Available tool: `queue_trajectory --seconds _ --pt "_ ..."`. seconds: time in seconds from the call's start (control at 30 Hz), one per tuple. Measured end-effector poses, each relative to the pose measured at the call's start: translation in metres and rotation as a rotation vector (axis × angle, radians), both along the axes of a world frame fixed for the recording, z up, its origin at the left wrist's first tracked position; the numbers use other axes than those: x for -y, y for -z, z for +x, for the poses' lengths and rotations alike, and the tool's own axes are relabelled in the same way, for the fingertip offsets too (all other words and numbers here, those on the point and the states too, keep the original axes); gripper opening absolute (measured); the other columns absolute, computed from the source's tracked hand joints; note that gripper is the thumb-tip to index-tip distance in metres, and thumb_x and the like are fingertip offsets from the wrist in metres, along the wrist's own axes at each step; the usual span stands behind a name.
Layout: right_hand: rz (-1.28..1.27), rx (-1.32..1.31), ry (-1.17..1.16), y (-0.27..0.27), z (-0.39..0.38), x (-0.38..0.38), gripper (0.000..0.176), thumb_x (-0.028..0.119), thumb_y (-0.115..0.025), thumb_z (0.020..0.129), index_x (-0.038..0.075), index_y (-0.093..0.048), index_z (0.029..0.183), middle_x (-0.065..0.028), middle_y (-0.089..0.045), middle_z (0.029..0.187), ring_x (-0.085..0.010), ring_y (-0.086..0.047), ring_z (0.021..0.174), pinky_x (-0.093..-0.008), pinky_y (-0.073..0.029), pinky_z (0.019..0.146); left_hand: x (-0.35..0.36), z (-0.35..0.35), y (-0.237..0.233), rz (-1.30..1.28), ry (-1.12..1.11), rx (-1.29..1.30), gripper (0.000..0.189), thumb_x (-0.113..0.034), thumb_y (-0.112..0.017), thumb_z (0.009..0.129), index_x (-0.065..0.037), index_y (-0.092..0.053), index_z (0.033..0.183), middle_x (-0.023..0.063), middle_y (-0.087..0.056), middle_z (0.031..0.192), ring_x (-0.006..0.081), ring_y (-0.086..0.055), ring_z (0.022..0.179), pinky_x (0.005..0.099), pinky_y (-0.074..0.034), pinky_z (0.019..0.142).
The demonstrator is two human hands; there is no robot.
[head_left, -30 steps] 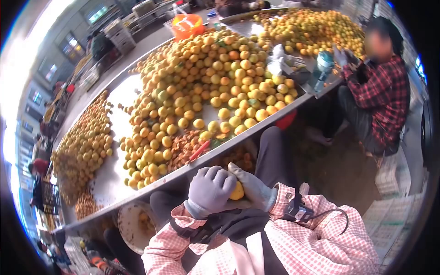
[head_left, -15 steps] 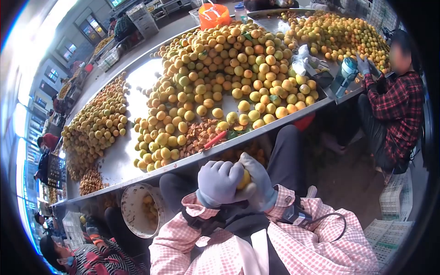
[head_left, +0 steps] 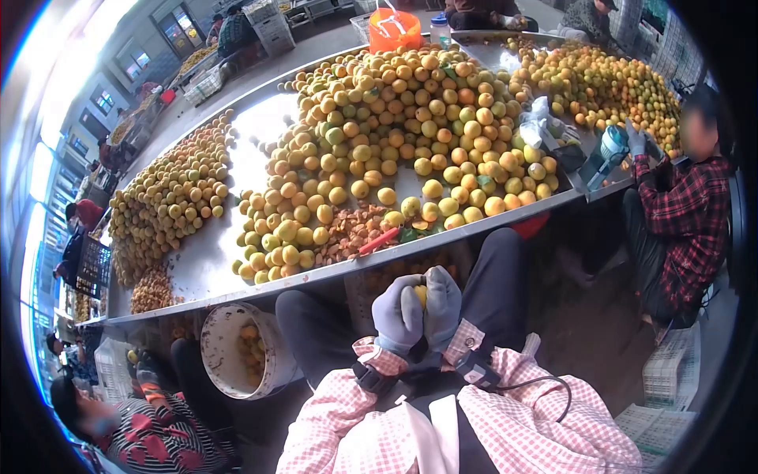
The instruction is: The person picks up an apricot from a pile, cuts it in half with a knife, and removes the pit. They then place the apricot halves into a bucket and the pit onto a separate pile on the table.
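Observation:
Both my hands wear grey gloves and press together around one yellow fruit [head_left: 421, 295], held over my lap just below the metal table's edge [head_left: 316, 274]. My left hand [head_left: 397, 314] covers the fruit's left side, my right hand [head_left: 442, 306] its right side. Only a sliver of the fruit shows between the fingers. On the table in front of me lies a large heap of yellow-orange fruit [head_left: 395, 126], with a pile of brown pits [head_left: 347, 233] and a red-handled tool [head_left: 377, 240] near the edge.
A white bucket [head_left: 225, 347] with some fruit stands on the floor at my left. A second fruit heap [head_left: 166, 197] lies far left, a third [head_left: 608, 87] at the back right. A person in a red plaid shirt [head_left: 687, 229] sits right; an orange bucket [head_left: 393, 30] stands behind.
My view has tilted down and the table shifted up in frame. My hands have drawn closer together around the fruit, hiding more of it. The person at right has raised a gloved hand.

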State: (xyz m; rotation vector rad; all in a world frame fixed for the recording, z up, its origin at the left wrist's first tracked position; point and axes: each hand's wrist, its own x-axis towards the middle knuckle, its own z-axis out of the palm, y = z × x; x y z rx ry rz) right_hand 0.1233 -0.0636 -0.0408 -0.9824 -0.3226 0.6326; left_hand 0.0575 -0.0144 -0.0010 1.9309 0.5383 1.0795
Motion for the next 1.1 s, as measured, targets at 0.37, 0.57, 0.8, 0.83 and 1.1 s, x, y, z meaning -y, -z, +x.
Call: queue_trajectory --seconds 0.37,0.57,0.8,0.83,1.1 --pt "-0.255 -0.477 -0.672 0.003 0.034 0.016 0.042 0.051 -0.053 0.093 0.014 -0.055 0.112 -0.0006 -0.058 0.092 -0.0078 -0.057 0.079 -0.025 -0.048 0.067 -0.018 -0.009 0.005 0.391 0.119 -0.439 0.054 -0.052 -0.071 0.073 -0.005 -0.058 0.097 0.016 -0.062 0.074 0.0353 -0.062 0.066 0.0431 -0.048 0.057" --pt "-0.063 -0.509 -0.574 -0.034 0.02 0.017 0.029 0.037 -0.039 0.102 0.015 -0.056 0.11 0.0019 -0.056 0.09 -0.005 -0.053 0.069 -0.0218 -0.048 0.062 -0.034 -0.005 -0.027 0.73 0.209 -0.331 0.066 -0.065 -0.068 0.064 -0.005 -0.052 0.084 0.0119 -0.059 0.079 0.0332 -0.058 0.073 0.0444 -0.044 0.068" --pt "0.453 0.747 -0.034 -0.007 0.022 0.001 0.021 0.024 -0.043 0.101 0.011 -0.056 0.111 0.0012 -0.055 0.106 -0.0063 -0.051 0.093 -0.0227 -0.042 0.085 -0.043 -0.011 -0.035 0.84 0.211 -0.258 0.069 -0.067 -0.058 0.075 -0.001 -0.057 0.096 0.0174 -0.059 0.091 0.0384 -0.057 0.086 0.05 -0.045 0.078" --pt "0.569 0.674 -0.116 -0.018 0.018 0.018 0.021 0.023 -0.044 0.1 0.01 -0.055 0.112 0.0011 -0.055 0.108 -0.0065 -0.05 0.096 -0.0228 -0.041 0.088 -0.035 -0.01 -0.049 0.885 0.218 -0.26 0.068 -0.067 -0.059 0.074 -0.002 -0.057 0.096 0.0171 -0.059 0.092 0.0379 -0.057 0.088 0.0505 -0.044 0.08" --pt "-0.076 1.002 0.013 0.006 0.014 0.009 0.025 0.018 -0.04 0.1 0.01 -0.053 0.12 -0.0012 -0.056 0.111 -0.0095 -0.052 0.102 -0.0241 -0.042 0.093 -0.029 0.004 -0.074 1.05 0.325 -0.31 0.064 -0.067 -0.069 0.06 -0.006 -0.055 0.078 0.0107 -0.058 0.074 0.0307 -0.058 0.072 0.0424 -0.044 0.068"
